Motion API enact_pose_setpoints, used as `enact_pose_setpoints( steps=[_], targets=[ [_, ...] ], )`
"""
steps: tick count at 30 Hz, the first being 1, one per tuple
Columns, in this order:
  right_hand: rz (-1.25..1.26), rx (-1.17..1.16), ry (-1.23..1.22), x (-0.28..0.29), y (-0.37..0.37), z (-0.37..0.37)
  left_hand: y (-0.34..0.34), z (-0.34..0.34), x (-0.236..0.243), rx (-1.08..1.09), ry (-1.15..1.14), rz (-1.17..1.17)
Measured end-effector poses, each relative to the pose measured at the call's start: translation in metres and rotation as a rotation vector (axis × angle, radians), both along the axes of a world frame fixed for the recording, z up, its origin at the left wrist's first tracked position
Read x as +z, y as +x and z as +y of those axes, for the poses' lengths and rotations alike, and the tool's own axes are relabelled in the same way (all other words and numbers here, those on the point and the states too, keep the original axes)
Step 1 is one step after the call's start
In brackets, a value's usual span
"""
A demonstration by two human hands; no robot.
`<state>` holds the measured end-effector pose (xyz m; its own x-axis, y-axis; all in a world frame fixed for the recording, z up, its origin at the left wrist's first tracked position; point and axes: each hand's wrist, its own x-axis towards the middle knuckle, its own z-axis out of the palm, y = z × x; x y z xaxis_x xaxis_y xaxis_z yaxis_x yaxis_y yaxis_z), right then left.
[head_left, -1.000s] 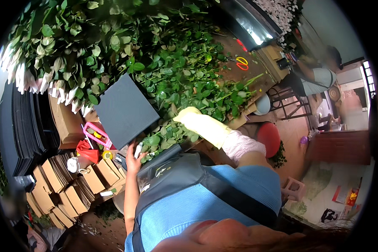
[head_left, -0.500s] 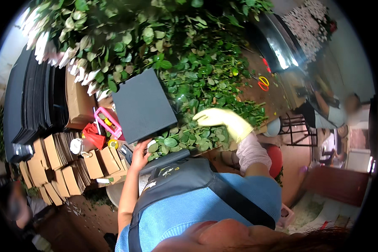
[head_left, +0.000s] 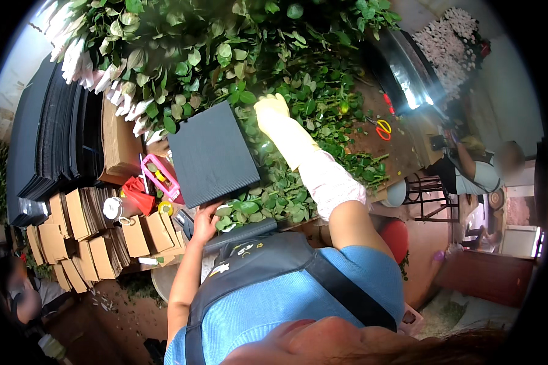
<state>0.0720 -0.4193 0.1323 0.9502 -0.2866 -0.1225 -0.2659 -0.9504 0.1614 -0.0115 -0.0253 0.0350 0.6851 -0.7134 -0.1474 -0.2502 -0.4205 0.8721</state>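
My bare left hand [head_left: 206, 222] is at the near edge of a black ribbed board [head_left: 213, 155], fingers curled beside leaves and a small white patch. What it grips is partly hidden. Stretched forward over the greenery, my right hand [head_left: 273, 109] wears a pale yellow glove, and its fingers look closed among the leaves just past the board's right side. Whatever is in them cannot be made out. Leafy cut stems [head_left: 280, 194] lie in a bunch between the board and my apron. A large heap of leafy stems [head_left: 225, 48] covers the far part of the table.
White-wrapped flower heads [head_left: 79, 64] line the heap's left side. Stacked black boards [head_left: 45, 140] and folded cardboard [head_left: 97, 261] stand left, near a pink basket [head_left: 159, 177], red cloth [head_left: 140, 194] and lidded cup [head_left: 112, 208]. Scissors [head_left: 383, 129] lie right. A seated person [head_left: 478, 167] is beyond.
My gloved right hand has moved forward and left, from above the near leaves into the heap beyond the board, and its fingers have closed. My left hand has stayed nearly in place.
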Motion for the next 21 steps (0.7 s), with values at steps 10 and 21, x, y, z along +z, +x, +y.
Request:
enact_pose_setpoints(
  steps=[10,21],
  targets=[
    [0.032,0.029,-0.185,-0.022,-0.046,-0.048,-0.001,-0.005,0.0,0.077,-0.097,0.109],
    [-0.568,-0.291,0.481,0.094,-0.085,-0.101,-0.007,0.0,-0.005,0.155,-0.102,0.153]
  ],
)
